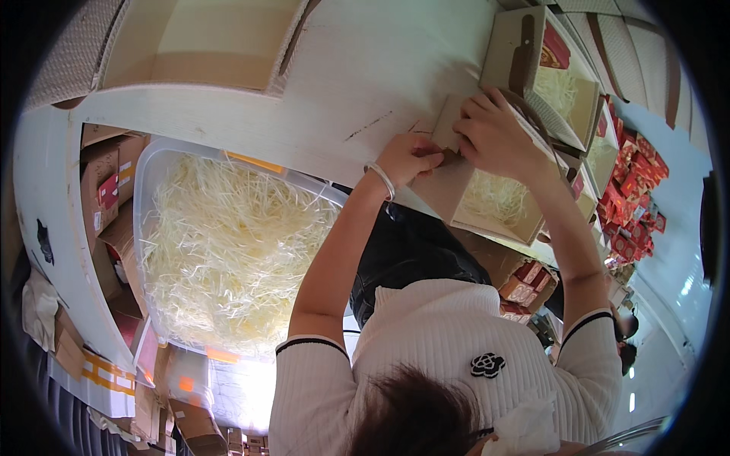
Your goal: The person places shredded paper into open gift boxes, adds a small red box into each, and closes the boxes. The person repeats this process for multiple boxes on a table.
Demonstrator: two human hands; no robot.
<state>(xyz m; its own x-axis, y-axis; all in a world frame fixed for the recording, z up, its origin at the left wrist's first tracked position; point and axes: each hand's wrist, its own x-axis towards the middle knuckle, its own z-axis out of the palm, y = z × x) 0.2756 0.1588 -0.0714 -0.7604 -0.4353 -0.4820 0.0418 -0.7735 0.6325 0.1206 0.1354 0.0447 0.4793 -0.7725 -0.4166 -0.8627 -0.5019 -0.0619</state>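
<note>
Before me stands a box with beige panels (438, 191), open at the top, with pale shredded paper filler (495, 194) inside. At its outer panel, the thumb and fingers of my left hand (408, 158) pinch a small dark brown piece, seemingly a strap or fastening (451, 155). My right hand (499, 137) lies over the same panel with bent fingers, just right of my left hand. Its fingertips are partly hidden, so whether they grip anything is unclear. A brown strap (530, 114) curves behind that hand.
A clear plastic tub (144, 228) of shredded filler (234, 251) stands at my left. More lined boxes (510, 51) with filler and red packets (554, 48) stand at the right, near a pile of red packets (630, 199). An open box (194, 40) lies at the upper left.
</note>
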